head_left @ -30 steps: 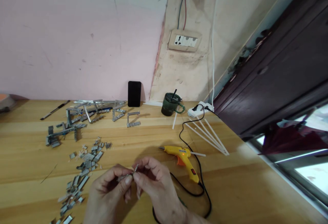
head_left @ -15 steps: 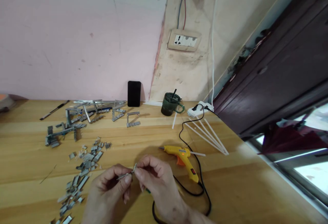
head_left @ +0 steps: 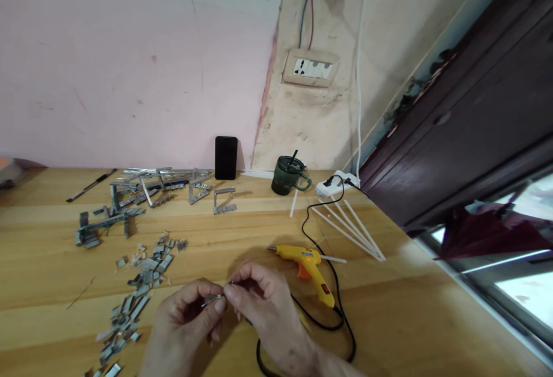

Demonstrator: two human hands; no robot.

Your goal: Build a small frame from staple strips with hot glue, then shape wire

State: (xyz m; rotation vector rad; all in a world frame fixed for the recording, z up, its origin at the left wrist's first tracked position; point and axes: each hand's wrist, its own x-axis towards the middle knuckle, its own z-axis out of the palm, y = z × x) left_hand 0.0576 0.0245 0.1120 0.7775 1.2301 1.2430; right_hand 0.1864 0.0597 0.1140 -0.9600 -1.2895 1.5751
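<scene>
My left hand (head_left: 185,319) pinches a thin silvery metal piece (head_left: 211,300) between thumb and forefinger. My right hand (head_left: 263,308) is closed too, its thumb and forefinger meeting the left fingertips and gripping the other end of the same small piece. Most of that piece is hidden by the fingers, so its exact kind cannot be made out. To the left of my hands lies a scatter of small grey metal bits (head_left: 149,267). Just beyond my right hand rests a yellow hot glue gun (head_left: 309,262) with a white glue stick in its back.
Grey assembled frames (head_left: 103,224) and a pen (head_left: 91,186) lie at the back left. A black phone (head_left: 226,158) leans on the wall. A dark green mug (head_left: 284,176), a white power strip (head_left: 337,184) and glue sticks (head_left: 348,230) are at the back right. The black cord (head_left: 355,331) loops beside my right arm.
The fingertips have drawn slightly closer together and the metal piece has turned, so less of its upper end shows above my right thumb. Everything else has stayed put.
</scene>
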